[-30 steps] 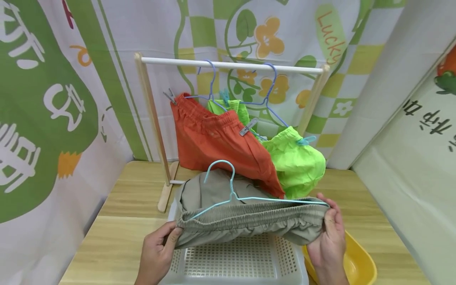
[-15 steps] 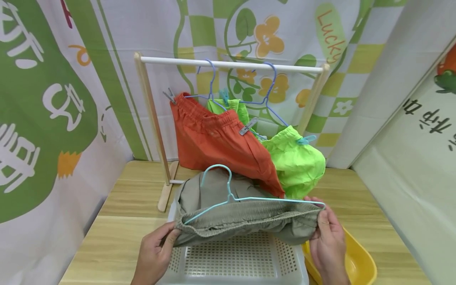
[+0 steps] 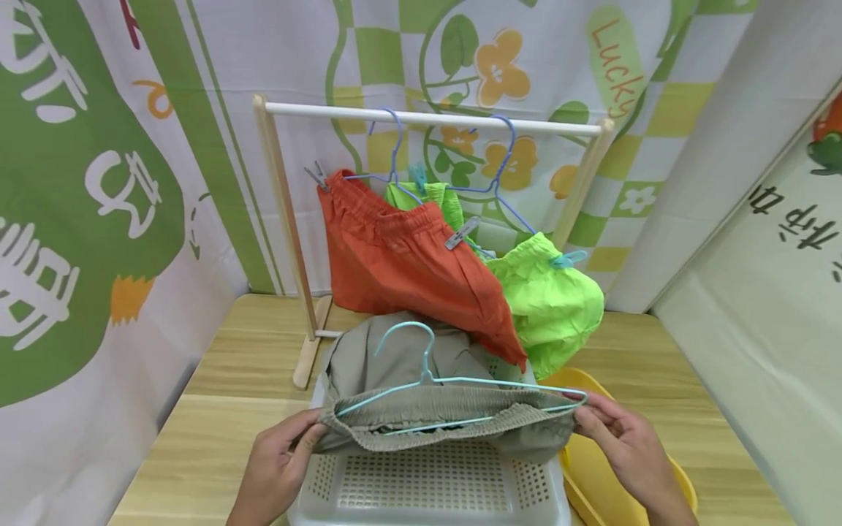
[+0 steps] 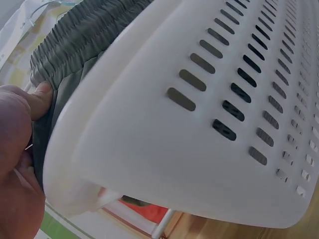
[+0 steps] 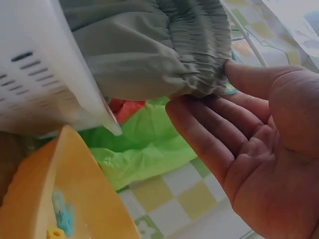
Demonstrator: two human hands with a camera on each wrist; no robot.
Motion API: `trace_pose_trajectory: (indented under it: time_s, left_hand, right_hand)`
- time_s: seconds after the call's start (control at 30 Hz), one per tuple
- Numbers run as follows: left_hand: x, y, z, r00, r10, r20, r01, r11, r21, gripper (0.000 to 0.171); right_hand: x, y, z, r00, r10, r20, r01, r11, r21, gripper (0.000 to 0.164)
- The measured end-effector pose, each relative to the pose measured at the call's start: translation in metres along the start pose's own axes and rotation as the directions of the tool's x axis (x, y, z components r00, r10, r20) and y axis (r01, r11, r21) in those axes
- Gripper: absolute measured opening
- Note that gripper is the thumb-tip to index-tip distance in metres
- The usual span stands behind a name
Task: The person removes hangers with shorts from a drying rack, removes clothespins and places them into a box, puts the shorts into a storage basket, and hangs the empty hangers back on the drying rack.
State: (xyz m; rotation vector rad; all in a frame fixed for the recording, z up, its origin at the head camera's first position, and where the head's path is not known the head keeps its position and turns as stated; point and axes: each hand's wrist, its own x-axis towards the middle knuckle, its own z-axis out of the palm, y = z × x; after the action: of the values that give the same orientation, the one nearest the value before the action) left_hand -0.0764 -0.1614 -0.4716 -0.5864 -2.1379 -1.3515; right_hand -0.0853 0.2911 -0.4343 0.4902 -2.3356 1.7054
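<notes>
Grey-green shorts (image 3: 368,358) with an elastic waistband hang between my hands over the basket, the waistband gaping upward. A light blue hanger (image 3: 426,365) sits inside the waistband, its hook standing up and its lower bar partly showing. My left hand (image 3: 279,456) pinches the left end of the waistband between thumb and fingers. At the right end, my right hand (image 3: 625,446) pinches the waistband beside the hanger's corner. In the right wrist view, its thumb and fingers meet at the gathered edge of the shorts (image 5: 144,55).
The white perforated basket (image 3: 427,515) stands below, with a yellow bin (image 3: 605,467) at its right; small clips (image 5: 63,214) lie in the bin. Behind, a rack (image 3: 434,117) bears orange shorts (image 3: 408,256) and bright green shorts (image 3: 552,307) on purple hangers, clipped with pegs.
My right hand has moved left and turned, bringing its end of the waistband inward. The waistband now gapes wider, showing the hanger's lower bar, and the hanger sits lower. My left hand has barely moved.
</notes>
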Motion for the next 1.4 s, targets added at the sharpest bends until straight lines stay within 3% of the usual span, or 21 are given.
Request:
trace_pose_trajectory:
  time_s: [0.1, 0.47, 0.73, 1.0, 1.17, 1.4]
  left_hand:
    - [0.0005, -0.0001, -0.0006, 1.000, 0.009, 0.009, -0.009, 1.000, 0.014, 0.034]
    - [0.0018, 0.0001, 0.0020, 0.998, -0.006, 0.062, 0.006, 1.000, -0.002, 0.034]
    - [0.0024, 0.0016, 0.0004, 0.996, -0.005, 0.088, 0.005, 1.000, -0.004, 0.034]
    - [0.0009, 0.0021, -0.0001, 0.994, -0.026, 0.102, 0.027, 1.000, -0.013, 0.033]
    - [0.0009, 0.0020, 0.0002, 0.992, -0.035, 0.121, 0.037, 0.999, -0.013, 0.032]
    - [0.0018, -0.0002, 0.0001, 0.986, 0.047, 0.158, -0.048, 0.999, -0.001, 0.036]
  right_hand:
    - [-0.0015, -0.0019, -0.0015, 1.000, -0.006, -0.004, 0.005, 0.995, -0.099, 0.029]
    - [0.0011, 0.0042, -0.0012, 0.999, -0.032, 0.024, 0.031, 0.999, 0.025, 0.034]
    - [0.0002, 0.0017, 0.0008, 0.998, 0.055, -0.036, -0.058, 0.996, -0.069, 0.035]
    - [-0.0011, 0.0022, -0.0030, 0.997, -0.068, -0.023, 0.065, 0.991, -0.117, 0.025]
    - [0.0004, 0.0043, -0.0070, 0.992, -0.125, 0.007, 0.125, 0.986, -0.107, 0.028]
    - [0.0004, 0.0023, -0.0053, 0.992, -0.122, -0.003, 0.120, 0.979, -0.163, 0.027]
